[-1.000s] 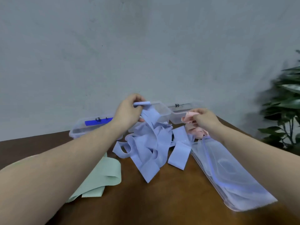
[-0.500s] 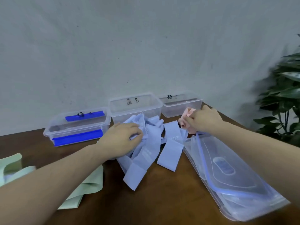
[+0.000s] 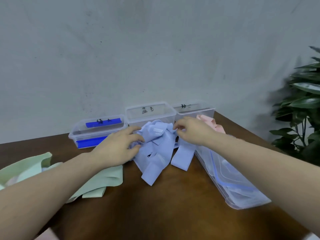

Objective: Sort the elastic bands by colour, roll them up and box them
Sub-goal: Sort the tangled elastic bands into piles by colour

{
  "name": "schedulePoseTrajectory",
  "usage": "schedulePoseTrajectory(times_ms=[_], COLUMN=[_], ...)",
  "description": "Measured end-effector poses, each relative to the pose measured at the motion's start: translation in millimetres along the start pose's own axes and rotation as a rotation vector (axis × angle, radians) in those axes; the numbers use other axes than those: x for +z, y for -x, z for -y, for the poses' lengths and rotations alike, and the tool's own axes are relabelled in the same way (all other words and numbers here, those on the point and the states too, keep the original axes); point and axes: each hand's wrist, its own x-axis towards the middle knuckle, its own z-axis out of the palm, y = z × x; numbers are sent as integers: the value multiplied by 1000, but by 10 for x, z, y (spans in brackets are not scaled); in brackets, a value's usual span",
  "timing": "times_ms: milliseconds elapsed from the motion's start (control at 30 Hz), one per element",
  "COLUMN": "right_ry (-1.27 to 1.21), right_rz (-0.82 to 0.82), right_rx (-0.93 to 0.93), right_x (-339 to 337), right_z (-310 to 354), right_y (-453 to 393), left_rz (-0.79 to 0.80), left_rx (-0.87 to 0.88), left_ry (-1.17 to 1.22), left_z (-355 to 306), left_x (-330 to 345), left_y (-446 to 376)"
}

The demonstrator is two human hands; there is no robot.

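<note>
A heap of light blue elastic bands (image 3: pixel 155 149) lies on the brown table (image 3: pixel 173 205) in front of the middle clear box (image 3: pixel 150 113). My left hand (image 3: pixel 119 146) rests on the heap's left side with fingers loosely bent and spread. My right hand (image 3: pixel 192 130) hovers at the heap's right edge, its fingertips touching the blue bands and holding nothing. Pink bands (image 3: pixel 210 122) lie just behind my right hand, by the right clear box (image 3: pixel 194 110). Pale green bands (image 3: pixel 103 181) lie at the left, partly under my left forearm.
A left clear box (image 3: pixel 97 132) with blue clips stands at the back left. A stack of clear lids (image 3: pixel 230 179) lies along the right side of the table. A leafy plant (image 3: pixel 303 110) stands beyond the right table edge. A grey wall is close behind the boxes.
My left hand lowered the blue bands from the air onto the table and loosened its grip. My right hand let go of the pink band and moved left to the blue heap.
</note>
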Motion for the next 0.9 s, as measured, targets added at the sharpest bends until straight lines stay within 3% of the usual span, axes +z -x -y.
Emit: schedulePoseTrajectory(times_ms=[167,533,667,767,900], right_ry=[7,-71,-146,-250,-323], right_rz=[85,73,184,206,382], right_rx=[-109,-386,-480,-630,-776], right_x=[182,674,772,869,876], right_z=[630,1901,2313,2566,2832], right_y=[131,389,445,523,709], left_rz=[58,-116,-150,-108,-67], left_rx=[-43,-172,-255,-288,-193], left_ry=[23,81,44,143,163], left_z=[178,595,748,774,749], left_x=[-145,-564,-619,-631,-635], left_y=[716,2342,2737,2949,3054])
